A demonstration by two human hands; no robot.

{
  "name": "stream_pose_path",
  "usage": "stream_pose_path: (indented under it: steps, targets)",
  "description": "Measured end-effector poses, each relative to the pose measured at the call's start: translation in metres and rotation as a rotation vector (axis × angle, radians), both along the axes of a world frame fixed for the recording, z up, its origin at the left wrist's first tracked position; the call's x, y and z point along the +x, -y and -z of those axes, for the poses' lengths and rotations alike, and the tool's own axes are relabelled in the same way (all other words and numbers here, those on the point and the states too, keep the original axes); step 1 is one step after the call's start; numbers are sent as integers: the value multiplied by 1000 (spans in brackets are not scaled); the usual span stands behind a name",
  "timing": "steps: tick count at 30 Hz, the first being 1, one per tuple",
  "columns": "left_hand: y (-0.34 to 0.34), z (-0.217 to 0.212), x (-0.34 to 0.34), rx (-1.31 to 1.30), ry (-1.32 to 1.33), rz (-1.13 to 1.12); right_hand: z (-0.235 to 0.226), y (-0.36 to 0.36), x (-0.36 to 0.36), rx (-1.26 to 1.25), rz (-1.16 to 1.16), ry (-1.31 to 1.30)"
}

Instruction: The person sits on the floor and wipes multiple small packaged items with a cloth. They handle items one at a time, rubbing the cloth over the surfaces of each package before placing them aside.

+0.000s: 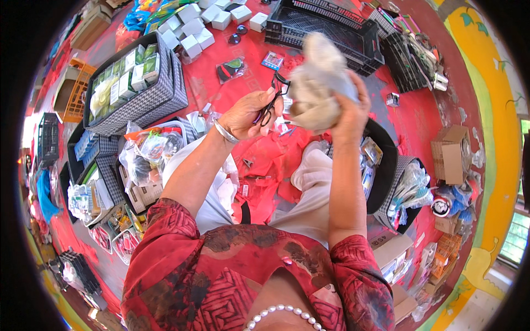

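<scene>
My left hand (247, 115) is closed on dark-framed eyeglasses (270, 107), which stick out past the thumb and fingers. A bracelet circles that wrist. Raised just to the right, my right hand (351, 113) grips a crumpled beige cloth (316, 88); motion blurs the cloth's upper part. The cloth hangs close beside the glasses, and I cannot tell whether they touch. Below both hands, between my legs in pale trousers (312, 171), red sheeting (256, 196) covers the floor with small bits lying on it.
A checked bin (135, 113) of green-and-white boxes stands at left, near a bag-filled basket (179, 132). Ahead lie several white boxes (193, 27), round dark lenses (234, 38), a packaged item (231, 69) and black crates (331, 33). Another checked bin (406, 187) and a cardboard box (450, 154) stand right.
</scene>
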State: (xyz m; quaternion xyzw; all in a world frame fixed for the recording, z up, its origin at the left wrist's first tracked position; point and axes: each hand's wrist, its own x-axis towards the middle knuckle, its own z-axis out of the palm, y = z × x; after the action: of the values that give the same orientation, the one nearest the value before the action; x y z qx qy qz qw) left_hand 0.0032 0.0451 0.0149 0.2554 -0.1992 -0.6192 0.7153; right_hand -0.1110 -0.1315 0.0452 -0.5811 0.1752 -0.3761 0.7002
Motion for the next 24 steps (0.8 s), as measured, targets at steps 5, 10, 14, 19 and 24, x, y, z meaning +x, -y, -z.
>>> stream_pose_path:
  steps: [5, 10, 14, 19, 24]
  targets:
    - [-2, 14, -2, -29, 39, 11, -7, -10, -3, -956, -124, -268]
    - [-4, 9, -4, -73, 26, 94, -2, 27, -2, -90, 178, -157]
    - [3, 7, -9, 48, 36, 55, 1, 21, -4, 82, 226, -10]
    - [-3, 2, -24, 337, 500, -26, 4, -27, 0, -894, -58, -345]
    - [-27, -39, -28, 227, 690, -236, 13, 2, 5, -183, 93, -382]
